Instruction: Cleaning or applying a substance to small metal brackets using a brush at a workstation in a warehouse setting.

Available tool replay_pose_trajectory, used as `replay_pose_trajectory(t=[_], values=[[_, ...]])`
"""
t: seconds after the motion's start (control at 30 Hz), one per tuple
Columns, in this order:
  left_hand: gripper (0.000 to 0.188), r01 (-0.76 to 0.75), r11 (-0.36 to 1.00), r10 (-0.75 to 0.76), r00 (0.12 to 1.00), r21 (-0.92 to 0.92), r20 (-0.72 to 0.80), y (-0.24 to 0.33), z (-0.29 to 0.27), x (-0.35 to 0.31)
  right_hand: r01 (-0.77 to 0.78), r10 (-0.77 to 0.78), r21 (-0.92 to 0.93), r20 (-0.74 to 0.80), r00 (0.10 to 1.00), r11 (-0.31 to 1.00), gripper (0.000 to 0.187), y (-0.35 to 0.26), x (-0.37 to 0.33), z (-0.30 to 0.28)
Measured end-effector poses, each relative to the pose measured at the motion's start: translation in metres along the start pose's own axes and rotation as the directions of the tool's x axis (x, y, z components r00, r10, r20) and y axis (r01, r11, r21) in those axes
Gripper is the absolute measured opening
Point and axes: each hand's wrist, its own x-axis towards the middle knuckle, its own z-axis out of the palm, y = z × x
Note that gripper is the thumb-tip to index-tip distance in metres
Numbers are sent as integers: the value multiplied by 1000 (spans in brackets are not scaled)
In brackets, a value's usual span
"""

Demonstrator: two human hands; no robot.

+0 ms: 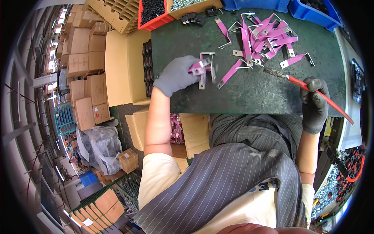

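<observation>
L hand (180, 74) gripping bent pink-sleeved metal strips (199, 71), left side; R hand (314, 102) holding red-handled brush (298, 81), bristles nr strip pile (259, 41), far right.

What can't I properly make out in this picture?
All in the head view:
How many pink strips the left hand holds: they overlap and look blurred.
Part of the red-handled brush: covered by the right hand.
The count in the strip pile: pieces overlap.
The far end of the blue bin at top right: cut off by the upper edge.
</observation>
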Motion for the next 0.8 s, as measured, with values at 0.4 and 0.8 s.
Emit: replay_pose_trajectory(t=[0.4,0.8], values=[[38,315,937,-350,846,-154,-402,29,39,-28,-72,69,114,31,997,991,32,11,3,14],[28,-185,474,-119,955,-861,-270,39,37,-38,-118,111,56,120,987,991,29,-8,-1,40]])
